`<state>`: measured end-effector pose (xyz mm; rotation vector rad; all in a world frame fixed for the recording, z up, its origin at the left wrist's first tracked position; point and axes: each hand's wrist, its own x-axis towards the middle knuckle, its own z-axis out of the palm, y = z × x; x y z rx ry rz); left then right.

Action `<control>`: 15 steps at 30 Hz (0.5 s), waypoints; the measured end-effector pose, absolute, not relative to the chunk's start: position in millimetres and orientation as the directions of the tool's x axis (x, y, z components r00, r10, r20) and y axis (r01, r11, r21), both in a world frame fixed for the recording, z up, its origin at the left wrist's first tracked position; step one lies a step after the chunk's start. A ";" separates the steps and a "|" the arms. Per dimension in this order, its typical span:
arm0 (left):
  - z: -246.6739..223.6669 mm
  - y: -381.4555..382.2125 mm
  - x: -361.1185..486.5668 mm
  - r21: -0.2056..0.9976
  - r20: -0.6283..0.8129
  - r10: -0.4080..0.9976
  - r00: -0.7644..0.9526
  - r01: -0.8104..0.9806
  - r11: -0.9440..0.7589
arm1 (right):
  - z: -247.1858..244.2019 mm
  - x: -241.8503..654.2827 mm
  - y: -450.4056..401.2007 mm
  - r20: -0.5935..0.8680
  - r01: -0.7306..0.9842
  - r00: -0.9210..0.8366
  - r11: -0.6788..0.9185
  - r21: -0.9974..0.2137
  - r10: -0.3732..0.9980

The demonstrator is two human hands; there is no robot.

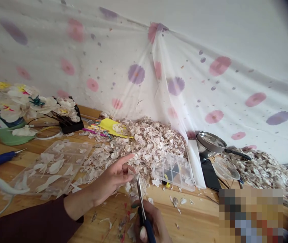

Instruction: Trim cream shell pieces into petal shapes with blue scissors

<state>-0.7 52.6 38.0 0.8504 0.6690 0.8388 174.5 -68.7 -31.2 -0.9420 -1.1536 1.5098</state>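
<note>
My left hand pinches a small pale, translucent flake between thumb and fingers, with the index finger stretched out. Low in the middle, my right hand is closed around the dark handles of a pair of scissors. Their metal blades point up and reach the flake's edge; whether they cut into it is too small to tell. Behind both hands spreads a big heap of pale, dry, petal-like flakes. A clear compartment box lies at the heap's right front, with a few flakes on or in it.
On the left are another clear compartment box with pale pieces, a blue glue gun, white artificial flowers and a green container. A metal pan and a second flake heap stand right. A flowered sheet hangs behind.
</note>
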 end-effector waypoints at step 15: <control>51.2 56.5 -6.3 0.890 -0.178 0.844 0.505 -0.283 0.357 | -26.9 170.7 -65.4 -0.044 -0.245 -0.155 -0.081 -0.966 0.987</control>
